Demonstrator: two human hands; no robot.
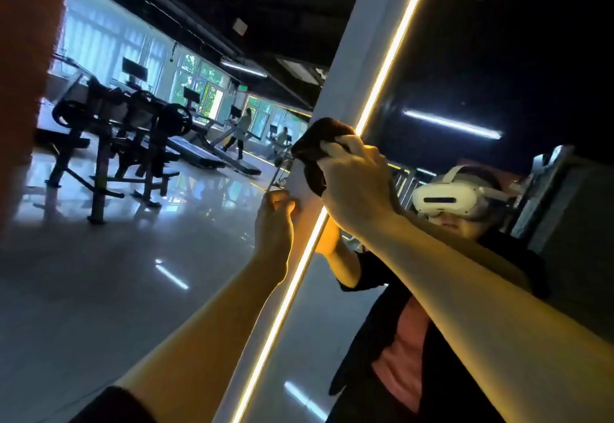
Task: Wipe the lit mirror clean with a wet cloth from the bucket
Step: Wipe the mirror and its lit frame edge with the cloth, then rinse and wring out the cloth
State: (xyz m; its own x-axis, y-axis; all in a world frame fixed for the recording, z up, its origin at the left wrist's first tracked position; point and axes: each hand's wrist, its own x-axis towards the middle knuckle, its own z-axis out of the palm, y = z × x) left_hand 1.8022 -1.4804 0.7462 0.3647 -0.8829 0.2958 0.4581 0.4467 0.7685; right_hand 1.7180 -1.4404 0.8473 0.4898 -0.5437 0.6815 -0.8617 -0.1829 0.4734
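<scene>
Dark cloth (312, 147) sits bunched in the right hand (357, 183), whose fingers curl round it and press it against the pale frame (352, 67) of the mirror (481, 57), just beside the glowing yellow light strip (392, 54) along the mirror's edge. The left hand (274, 223) is lower down, fingers curled round the outer edge of the same frame. The glass reflects the person wearing a white headset (452, 198). Weight machines (123, 127) stand well apart on the glossy floor (99, 289).
</scene>
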